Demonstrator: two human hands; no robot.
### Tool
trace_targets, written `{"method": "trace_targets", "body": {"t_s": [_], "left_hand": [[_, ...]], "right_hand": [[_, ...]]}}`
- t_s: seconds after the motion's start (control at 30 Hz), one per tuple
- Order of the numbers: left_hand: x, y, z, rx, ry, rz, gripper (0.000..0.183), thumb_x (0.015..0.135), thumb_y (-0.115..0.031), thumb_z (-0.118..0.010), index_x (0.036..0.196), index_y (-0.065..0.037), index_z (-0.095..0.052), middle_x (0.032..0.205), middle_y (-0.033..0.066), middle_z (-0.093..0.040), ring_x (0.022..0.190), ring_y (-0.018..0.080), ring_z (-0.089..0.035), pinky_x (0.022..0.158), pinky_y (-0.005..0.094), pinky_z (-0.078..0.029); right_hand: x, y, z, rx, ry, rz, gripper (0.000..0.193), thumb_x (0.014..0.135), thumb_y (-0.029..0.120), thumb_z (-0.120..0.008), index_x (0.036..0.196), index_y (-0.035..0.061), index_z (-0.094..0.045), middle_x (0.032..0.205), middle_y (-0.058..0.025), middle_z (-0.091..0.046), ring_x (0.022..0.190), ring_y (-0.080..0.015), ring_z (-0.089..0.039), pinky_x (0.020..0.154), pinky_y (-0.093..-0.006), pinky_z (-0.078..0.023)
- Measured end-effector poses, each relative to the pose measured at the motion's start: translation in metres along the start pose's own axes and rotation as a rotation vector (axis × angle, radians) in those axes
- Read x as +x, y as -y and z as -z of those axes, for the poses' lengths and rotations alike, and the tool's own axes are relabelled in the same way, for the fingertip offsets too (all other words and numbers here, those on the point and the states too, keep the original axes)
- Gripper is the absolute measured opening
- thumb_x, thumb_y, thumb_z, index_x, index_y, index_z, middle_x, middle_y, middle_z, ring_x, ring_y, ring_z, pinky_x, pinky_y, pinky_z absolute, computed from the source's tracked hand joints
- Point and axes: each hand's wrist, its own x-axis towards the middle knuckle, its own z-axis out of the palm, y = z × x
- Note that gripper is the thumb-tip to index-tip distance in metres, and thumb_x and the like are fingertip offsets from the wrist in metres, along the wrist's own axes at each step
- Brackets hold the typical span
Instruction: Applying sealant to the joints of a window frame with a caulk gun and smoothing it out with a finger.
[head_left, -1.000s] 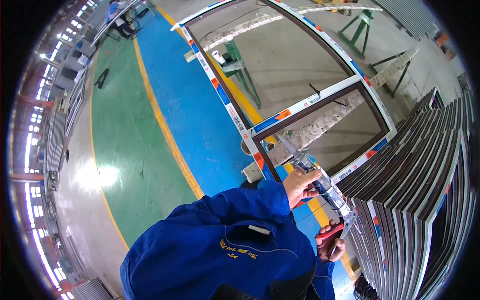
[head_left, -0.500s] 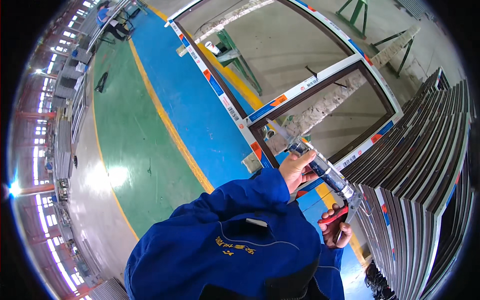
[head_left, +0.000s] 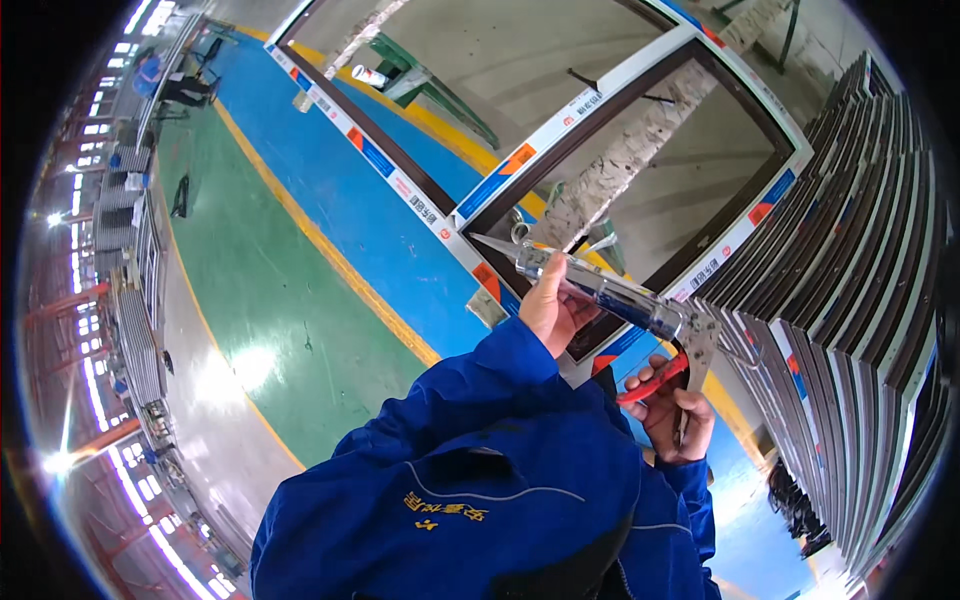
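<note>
Left hand [head_left: 552, 308] wraps gun [head_left: 642, 307] barrel | right hand [head_left: 674, 412] grips red handle [head_left: 658, 380] | gun points upper left, nozzle [head_left: 497, 246] near corner of frame [head_left: 545, 148], left hand nearer

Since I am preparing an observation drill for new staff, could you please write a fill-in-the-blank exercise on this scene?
1. Of the left hand and right hand, the one nearer the nozzle of the caulking gun is the ____.
2. The lever in the right hand is coloured ____.
3. The large stack of frames stands on the picture's ____ side.
4. The person's jacket is mainly ____.

Missing words: left; red; right; blue.
</note>
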Motion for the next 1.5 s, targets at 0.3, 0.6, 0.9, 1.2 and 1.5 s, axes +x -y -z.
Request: {"method": "trace_targets", "body": {"t_s": [0.3, 0.6, 0.9, 1.2, 1.5], "left_hand": [[0.019, -0.004, 0.012, 0.018, -0.178, -0.012, 0.050, 0.081, -0.058, -0.062, 0.072, -0.010, -0.055, 0.080, 0.0076, -0.064, 0.080, 0.0210, -0.064, 0.073, 0.0380, -0.054], [0.028, -0.010, 0.013, -0.001, -0.225, -0.034, 0.046, 0.082, -0.057, -0.062, 0.076, -0.012, -0.058, 0.081, 0.0064, -0.065, 0.078, 0.0200, -0.064, 0.071, 0.0373, -0.054], [0.030, -0.014, 0.016, -0.002, -0.188, -0.064, 0.043, 0.084, -0.055, -0.061, 0.086, -0.012, -0.060, 0.084, 0.0046, -0.065, 0.080, 0.0181, -0.063, 0.074, 0.0366, -0.053], [0.031, -0.017, 0.017, -0.016, -0.182, -0.056, 0.041, 0.085, -0.054, -0.061, 0.083, -0.013, -0.059, 0.082, 0.0046, -0.065, 0.081, 0.0183, -0.064, 0.075, 0.0376, -0.054], [0.033, -0.017, 0.021, -0.023, -0.169, -0.057, 0.042, 0.085, -0.053, -0.062, 0.076, -0.012, -0.057, 0.080, 0.0056, -0.064, 0.080, 0.0191, -0.064, 0.076, 0.0403, -0.054]], "right_hand": [[0.027, 0.000, -0.008, 0.062, -0.106, -0.070, 0.049, 0.079, 0.019, -0.052, 0.122, -0.0034, -0.047, 0.104, -0.0167, -0.057, 0.100, -0.0342, -0.057, 0.088, -0.0529, -0.050], [0.038, 0.003, -0.004, 0.094, -0.121, -0.083, 0.042, 0.082, 0.018, -0.049, 0.118, -0.0042, -0.049, 0.095, -0.0150, -0.060, 0.089, -0.0322, -0.060, 0.081, -0.0528, -0.051], [0.048, 0.006, -0.003, 0.087, -0.112, -0.112, 0.040, 0.082, 0.019, -0.048, 0.115, -0.0045, -0.049, 0.088, -0.0150, -0.060, 0.080, -0.0318, -0.060, 0.071, -0.0500, -0.051], [0.052, 0.006, -0.007, 0.077, -0.160, -0.130, 0.039, 0.083, 0.019, -0.047, 0.114, -0.0045, -0.050, 0.084, -0.0145, -0.058, 0.076, -0.0308, -0.059, 0.067, -0.0476, -0.051], [0.050, 0.002, -0.010, 0.023, -0.213, -0.102, 0.036, 0.083, 0.019, -0.047, 0.110, -0.0040, -0.050, 0.080, -0.0143, -0.058, 0.070, -0.0297, -0.059, 0.064, -0.0461, -0.052]]}}
